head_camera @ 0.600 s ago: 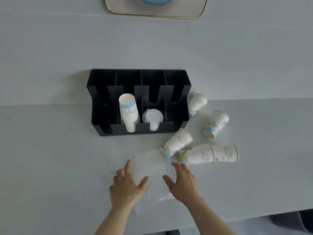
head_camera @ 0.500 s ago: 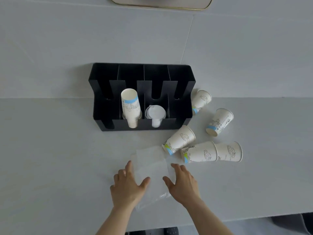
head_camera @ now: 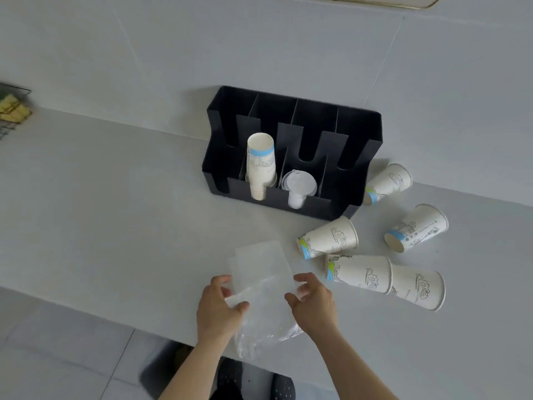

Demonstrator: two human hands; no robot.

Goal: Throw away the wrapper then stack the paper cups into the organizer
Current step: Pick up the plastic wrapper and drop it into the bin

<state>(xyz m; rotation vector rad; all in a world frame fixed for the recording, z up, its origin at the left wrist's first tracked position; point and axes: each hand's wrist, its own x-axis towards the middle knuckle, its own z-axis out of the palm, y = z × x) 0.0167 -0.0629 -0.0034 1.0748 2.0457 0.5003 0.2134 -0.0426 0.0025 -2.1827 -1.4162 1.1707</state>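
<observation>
A clear plastic wrapper (head_camera: 261, 280) lies on the white counter near its front edge. My left hand (head_camera: 217, 308) grips its left side and my right hand (head_camera: 313, 303) grips its right side, fingers curled on the plastic. Behind it stands a black organizer (head_camera: 357, 134) with a stack of paper cups (head_camera: 259, 166) in its second slot and white lids (head_camera: 298, 184) in the third. Several loose paper cups lie on their sides to the right: one by the organizer's corner (head_camera: 388, 183), one nearer me (head_camera: 328, 238), one far right (head_camera: 416, 228), and two nested (head_camera: 360, 272).
The counter (head_camera: 115, 212) meets a white tiled wall behind the organizer. A wire basket with yellow items (head_camera: 11, 111) sits at the far left. The counter's front edge runs just below my hands, with floor tiles and dark shoes under it.
Both hands have closed from flat on the wrapper into a grip on its sides, and its near end is bunched up. The view has tilted and shifted, showing the counter edge and floor.
</observation>
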